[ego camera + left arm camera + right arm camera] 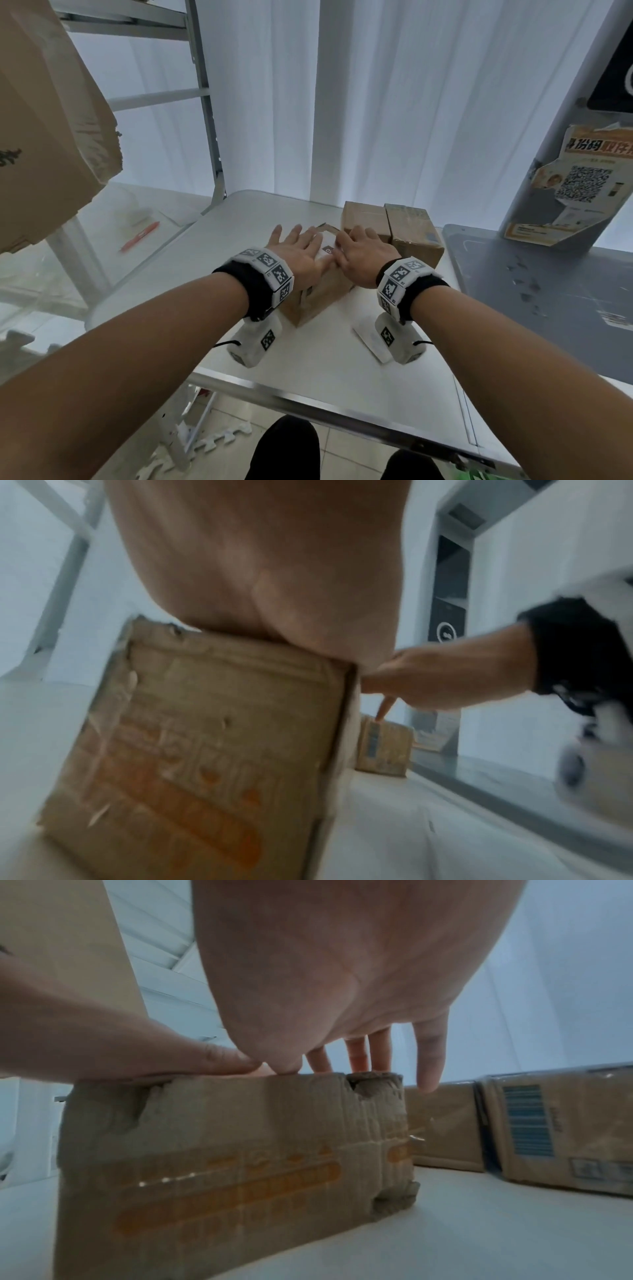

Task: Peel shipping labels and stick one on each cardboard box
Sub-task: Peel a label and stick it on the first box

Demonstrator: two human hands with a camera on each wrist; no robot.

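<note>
A worn cardboard box with orange print stands in the middle of the white table. Both hands lie flat on its top, fingers straight. My left hand presses the left part, my right hand the right part. Between them shows a strip of white shipping label on the box top. In the right wrist view the box sits under my palm, and the left thumb lies along its top edge. A white paper sheet, perhaps label backing, lies near my right wrist.
Two more cardboard boxes stand side by side behind the first, the right one wrapped in clear tape. A grey table adjoins on the right. A metal shelf rack and an orange pen are at the left.
</note>
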